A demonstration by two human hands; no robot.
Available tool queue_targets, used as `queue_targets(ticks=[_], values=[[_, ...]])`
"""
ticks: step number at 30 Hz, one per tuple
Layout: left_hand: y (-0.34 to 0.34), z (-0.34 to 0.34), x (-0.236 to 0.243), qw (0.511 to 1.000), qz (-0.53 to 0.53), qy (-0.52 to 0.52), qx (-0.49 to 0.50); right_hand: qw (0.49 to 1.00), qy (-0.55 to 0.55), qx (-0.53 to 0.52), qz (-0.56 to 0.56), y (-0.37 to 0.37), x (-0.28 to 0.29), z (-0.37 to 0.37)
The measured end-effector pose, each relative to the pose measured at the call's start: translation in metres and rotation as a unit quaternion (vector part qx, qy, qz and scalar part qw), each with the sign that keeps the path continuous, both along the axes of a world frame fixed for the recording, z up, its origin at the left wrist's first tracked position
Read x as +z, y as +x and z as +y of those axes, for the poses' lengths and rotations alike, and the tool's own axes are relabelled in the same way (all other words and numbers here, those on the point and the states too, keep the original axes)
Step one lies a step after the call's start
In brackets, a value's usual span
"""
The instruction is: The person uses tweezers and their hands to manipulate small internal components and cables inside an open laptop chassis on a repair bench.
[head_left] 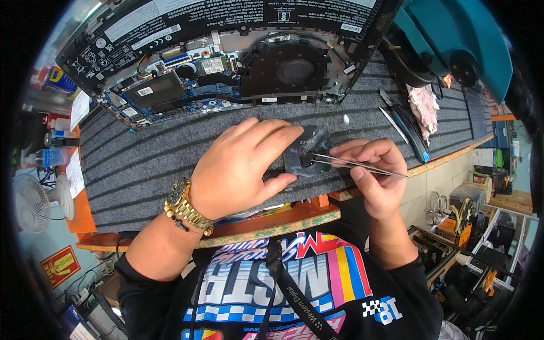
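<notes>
My right hand (377, 175) pinches a pair of metal tweezers (391, 172) between thumb and fingers. Their tips reach a small black part (306, 158) lying on a dark, shiny plastic pouch (313, 136). At the pouch's left side, my left hand (243, 161) rests palm down, thumb and forefinger apart along its edge. Nothing shows gripped in that hand, though its other fingertips are partly hidden. Beyond both hands lies an opened laptop (212, 82), its circuit board, a round fan (294, 72) and the black battery (226, 22) exposed.
A ribbed grey mat (141, 164) covers the wooden bench. To the right lie slim hand tools (416, 127), a crumpled pinkish cloth (422, 110) and a large teal device (476, 39). A white scrap (346, 118) sits near the pouch. A small fan (31, 198) stands far left.
</notes>
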State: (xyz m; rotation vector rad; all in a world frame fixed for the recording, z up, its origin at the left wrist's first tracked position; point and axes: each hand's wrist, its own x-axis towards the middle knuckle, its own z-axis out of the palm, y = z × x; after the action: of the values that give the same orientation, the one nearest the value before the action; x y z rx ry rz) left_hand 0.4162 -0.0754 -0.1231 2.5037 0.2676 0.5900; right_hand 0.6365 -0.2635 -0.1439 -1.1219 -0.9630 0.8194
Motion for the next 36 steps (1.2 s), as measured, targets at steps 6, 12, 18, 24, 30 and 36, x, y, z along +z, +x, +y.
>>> queue_targets(ticks=[6, 12, 18, 24, 30, 36], values=[[0.0, -0.003, -0.008, 1.0, 0.002, 0.004, 0.003, 0.998, 0.064, -0.004, -0.001, 0.013, -0.01, 0.002], [0.002, -0.006, -0.021, 1.0, -0.003, 0.021, 0.005, 0.989, 0.091, -0.06, -0.104, 0.05, -0.008, 0.012], [0.003, -0.009, -0.03, 1.0, 0.002, 0.011, 0.005, 0.962, 0.074, -0.049, -0.258, 0.073, -0.021, 0.027], [-0.001, -0.009, -0.047, 1.0, 0.004, 0.008, 0.005, 0.97, 0.069, -0.048, -0.229, 0.073, -0.046, 0.033], [-0.002, -0.009, -0.066, 1.0, -0.002, 0.013, 0.005, 0.966, 0.076, -0.034, -0.244, 0.076, -0.067, 0.036], [-0.003, -0.011, -0.081, 1.0, -0.002, 0.014, 0.002, 0.961, 0.07, -0.038, -0.264, 0.077, -0.082, 0.033]])
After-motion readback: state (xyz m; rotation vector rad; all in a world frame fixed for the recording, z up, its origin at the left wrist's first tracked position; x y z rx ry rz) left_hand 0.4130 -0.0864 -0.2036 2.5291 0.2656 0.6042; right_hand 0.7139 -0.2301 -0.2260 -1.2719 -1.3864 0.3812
